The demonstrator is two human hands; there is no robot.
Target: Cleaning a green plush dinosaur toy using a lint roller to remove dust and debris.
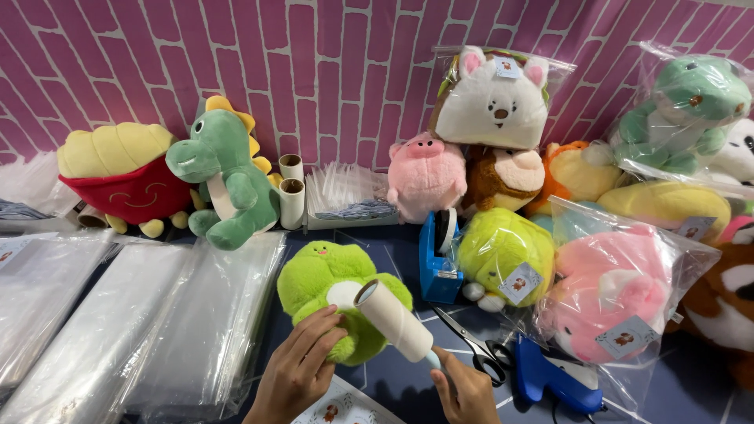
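A bright green round plush toy (322, 279) lies on the dark blue table. My left hand (298, 369) presses on its lower front and holds it steady. My right hand (465, 391) grips the pale blue handle of a white lint roller (393, 318). The roller's free end rests against the plush's white belly patch. The roller slants from lower right up to the left.
Stacks of clear plastic bags (141, 322) lie at the left. Black scissors (475, 345), a blue tagging gun (554, 381) and a blue tape dispenser (436, 259) sit to the right. Several plush toys, some bagged, line the pink brick wall, including a green dinosaur (224, 177).
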